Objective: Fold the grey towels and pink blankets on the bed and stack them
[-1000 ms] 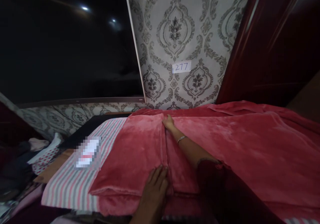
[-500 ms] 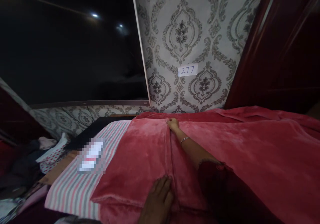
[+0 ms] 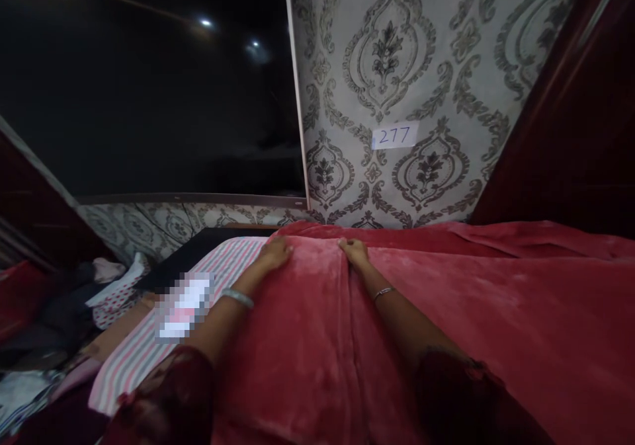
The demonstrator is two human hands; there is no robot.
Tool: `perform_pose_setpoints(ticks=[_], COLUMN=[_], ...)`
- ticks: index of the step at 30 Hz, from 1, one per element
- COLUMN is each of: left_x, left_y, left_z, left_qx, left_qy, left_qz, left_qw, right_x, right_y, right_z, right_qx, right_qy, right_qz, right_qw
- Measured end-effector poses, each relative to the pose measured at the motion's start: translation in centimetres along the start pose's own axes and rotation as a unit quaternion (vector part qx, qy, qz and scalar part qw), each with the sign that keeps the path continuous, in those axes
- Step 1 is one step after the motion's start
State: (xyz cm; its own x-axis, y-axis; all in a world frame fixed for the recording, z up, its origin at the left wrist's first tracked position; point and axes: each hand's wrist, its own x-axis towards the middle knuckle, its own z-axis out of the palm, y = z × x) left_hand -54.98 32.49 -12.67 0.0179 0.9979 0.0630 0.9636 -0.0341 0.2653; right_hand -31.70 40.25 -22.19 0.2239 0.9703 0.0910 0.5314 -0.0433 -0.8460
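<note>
With both the left hand (image 3: 274, 254) and right hand (image 3: 353, 251) lying open and flat on the far edge of the red blanket (image 3: 307, 339) at frame centre, gripping nothing, the plush folded layer risks sliding askew over the striped sheet (image 3: 149, 352).

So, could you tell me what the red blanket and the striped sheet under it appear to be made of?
The red blanket, with the left hand and right hand on its far edge, looks like plush fleece or velvet: soft nap, patchy sheen. The striped sheet looks like flat woven cotton, matte, with pink, grey and white stripes, though the weave is too dim to confirm.
</note>
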Motion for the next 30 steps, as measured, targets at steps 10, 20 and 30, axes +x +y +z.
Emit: perform_pose_setpoints(ticks=[10, 20, 30], left_x=[2.3, 2.1, 2.1], left_y=[-3.4, -2.7, -2.7], left_z=[7.0, 6.0, 6.0], left_qx=[0.140, 0.124, 0.128], left_qy=[-0.015, -0.018, -0.003], left_qz=[-0.061, -0.059, -0.038], left_qw=[0.988, 0.990, 0.991], right_x=[0.0, -0.9, -6.7], right_y=[2.3, 1.0, -0.2], right_z=[0.1, -0.9, -3.7], right_qx=[0.025, 0.078, 0.137], right_qy=[0.021, 0.030, -0.080], right_qz=[0.019, 0.047, 0.111], right_qw=[0.999, 0.995, 0.981])
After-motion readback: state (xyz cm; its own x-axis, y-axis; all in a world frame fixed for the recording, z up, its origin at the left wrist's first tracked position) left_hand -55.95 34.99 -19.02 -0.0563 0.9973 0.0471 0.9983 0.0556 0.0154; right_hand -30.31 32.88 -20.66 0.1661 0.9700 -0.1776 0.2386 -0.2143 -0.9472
